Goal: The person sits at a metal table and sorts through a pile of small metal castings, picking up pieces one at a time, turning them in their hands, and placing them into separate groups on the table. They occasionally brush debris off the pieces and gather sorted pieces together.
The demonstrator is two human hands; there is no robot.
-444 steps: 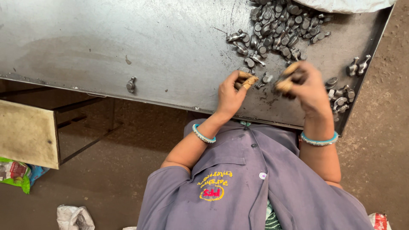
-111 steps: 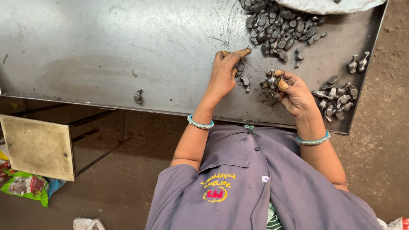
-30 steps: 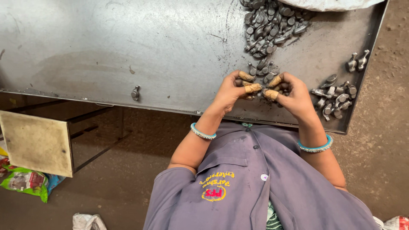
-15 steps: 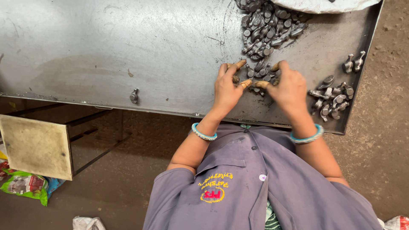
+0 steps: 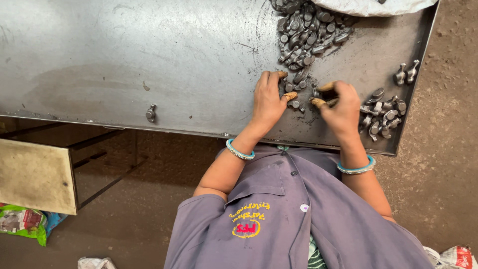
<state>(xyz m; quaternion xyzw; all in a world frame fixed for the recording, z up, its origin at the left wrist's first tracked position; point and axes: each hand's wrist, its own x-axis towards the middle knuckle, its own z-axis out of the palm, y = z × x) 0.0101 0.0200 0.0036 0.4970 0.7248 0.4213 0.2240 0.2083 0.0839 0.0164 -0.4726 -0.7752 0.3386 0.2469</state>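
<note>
Person is sitting at a grey metal tabletop point(image 5: 149, 55), both hands working among small dark metal parts. Left hand point(image 5: 266, 99) is resting palm-down, fingers point(image 5: 283, 74) spread apart and lying flat over a few loose parts point(image 5: 297, 102) at the near edge of the big pile point(image 5: 306, 32); it looks to be touching rather than gripping them. Right hand point(image 5: 341, 102) is curling just beside it, thumb and forefinger drawn together in a pinch; whether a part is actually clamped there cannot be told, the fingertips are covering it. Fingertips on both hands are wearing tan caps. A second, smaller group of parts point(image 5: 381, 112) is lying just right of the right hand, with two more point(image 5: 406, 72) standing apart near the tabletop's far right edge. One single part point(image 5: 151, 113) is sitting well off to the left, near the front edge. A pale sack point(image 5: 373, 6) is overlapping the pile at the top. Judgement on doing this well: taking one piece at a time from the pile's loose fringe, keeping the left hand steadying the scatter so nothing rolls toward the front edge, and keeping the handled group clearly separate from the big pile.
</note>
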